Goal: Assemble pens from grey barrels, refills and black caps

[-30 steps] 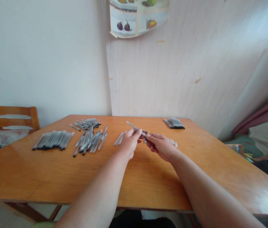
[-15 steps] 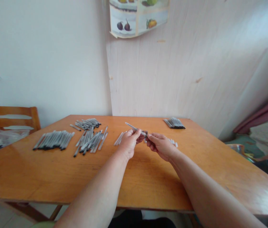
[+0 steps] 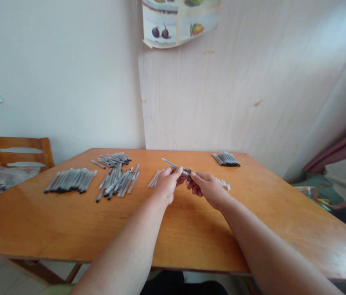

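Observation:
A slim, pale-barrelled pen (image 3: 169, 163) is held above the middle of the table, slanting down to the right. My left hand (image 3: 168, 182) is closed around its barrel, thumb on top. My right hand (image 3: 205, 185) pinches at the pen's dark end, its fingertips almost meeting those of the left; the fingers hide the detail there. Behind the hands lie more pale sticks, partly covered, some to the left (image 3: 153, 179) and some to the right (image 3: 223, 184).
On the wooden table (image 3: 123, 229), a row of dark-ended pens (image 3: 70, 180) lies at left, beside a loose heap (image 3: 119, 182) and another pile behind it (image 3: 114, 159). A neat bundle (image 3: 226, 158) sits back right. A wooden chair (image 3: 16, 143) stands at left, by a plastic bag (image 3: 7, 176).
The view has shifted very slightly. My right hand's fingers have moved a little at the pen's dark end; the left hand keeps its hold.

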The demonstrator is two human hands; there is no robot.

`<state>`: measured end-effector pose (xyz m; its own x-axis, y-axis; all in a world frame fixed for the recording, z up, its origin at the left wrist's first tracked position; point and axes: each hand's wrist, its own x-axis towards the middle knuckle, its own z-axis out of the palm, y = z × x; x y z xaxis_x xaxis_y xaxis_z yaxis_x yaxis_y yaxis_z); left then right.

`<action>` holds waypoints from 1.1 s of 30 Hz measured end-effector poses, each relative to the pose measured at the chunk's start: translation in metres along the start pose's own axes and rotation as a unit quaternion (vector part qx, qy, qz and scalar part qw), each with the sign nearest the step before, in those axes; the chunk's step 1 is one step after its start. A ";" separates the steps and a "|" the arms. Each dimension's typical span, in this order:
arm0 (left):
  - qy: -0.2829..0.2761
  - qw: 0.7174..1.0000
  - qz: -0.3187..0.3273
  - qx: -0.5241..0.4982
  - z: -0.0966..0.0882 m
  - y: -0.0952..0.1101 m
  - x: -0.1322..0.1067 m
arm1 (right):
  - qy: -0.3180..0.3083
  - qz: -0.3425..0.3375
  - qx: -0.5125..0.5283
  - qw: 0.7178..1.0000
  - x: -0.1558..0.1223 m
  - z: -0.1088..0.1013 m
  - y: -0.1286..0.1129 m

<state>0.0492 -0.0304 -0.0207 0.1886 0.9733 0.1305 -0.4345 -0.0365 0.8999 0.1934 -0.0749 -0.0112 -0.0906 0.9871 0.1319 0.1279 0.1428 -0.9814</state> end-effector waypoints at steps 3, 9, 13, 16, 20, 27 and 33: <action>0.005 1.000 -0.006 0.003 -0.001 -0.002 0.001 | 0.013 -0.016 -0.016 1.000 0.001 -0.001 0.002; 0.016 1.000 -0.006 0.009 -0.001 -0.003 0.002 | 0.014 -0.002 0.008 1.000 0.001 -0.001 0.002; 0.018 1.000 -0.010 0.009 -0.001 -0.002 0.001 | 0.015 -0.003 -0.001 1.000 0.001 -0.001 0.001; 0.020 1.000 -0.016 0.010 0.000 -0.001 0.000 | 0.034 -0.017 0.009 0.999 0.002 -0.001 0.001; 0.016 1.000 -0.016 0.008 0.000 -0.001 0.000 | 0.014 0.014 0.017 1.000 0.002 -0.002 0.002; 0.016 1.000 -0.026 -0.002 0.002 0.001 -0.001 | 0.027 -0.014 0.009 0.999 0.001 -0.002 0.002; 0.016 0.999 -0.032 -0.007 0.003 0.001 -0.002 | -0.001 0.024 -0.003 1.000 0.002 -0.003 0.003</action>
<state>0.0511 -0.0328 -0.0190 0.1879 0.9804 0.0591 -0.4341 0.0289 0.9004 0.1968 -0.0723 -0.0139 -0.0866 0.9926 0.0849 0.1372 0.0963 -0.9859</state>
